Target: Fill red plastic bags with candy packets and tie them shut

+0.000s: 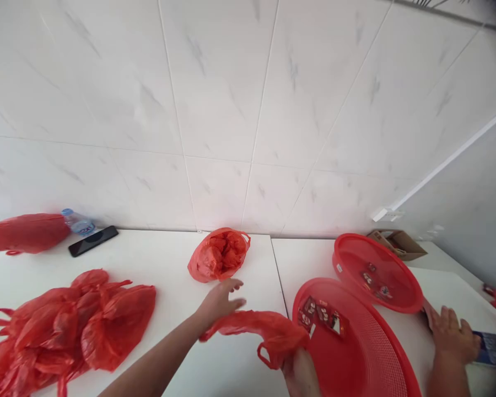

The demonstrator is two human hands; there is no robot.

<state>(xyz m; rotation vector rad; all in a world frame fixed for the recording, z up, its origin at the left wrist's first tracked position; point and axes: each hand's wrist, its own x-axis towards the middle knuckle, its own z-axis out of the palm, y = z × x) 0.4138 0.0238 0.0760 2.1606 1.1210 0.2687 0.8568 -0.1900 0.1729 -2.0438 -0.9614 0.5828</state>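
Note:
My left hand [223, 302] reaches over the white table with its fingers apart, just above one end of a red plastic bag [268, 331]. Nothing shows between those fingers. The bag stretches to the right, where my right hand [301, 370] is at its lower end, its fingers covered by the red plastic. Beyond my left hand, an open red bag [219, 255] stands near the wall with crumpled red plastic inside. To the right of my right hand, a large red basket [347, 358] holds several small wrapped packets [323, 315].
A heap of red bags [62, 325] lies at the left. Behind it are a phone [93, 241], a bottle [79, 223] and another red bag [28, 232]. At the right are a second red basket [380, 251], a cardboard box [405, 243] and another person's hand [454, 335].

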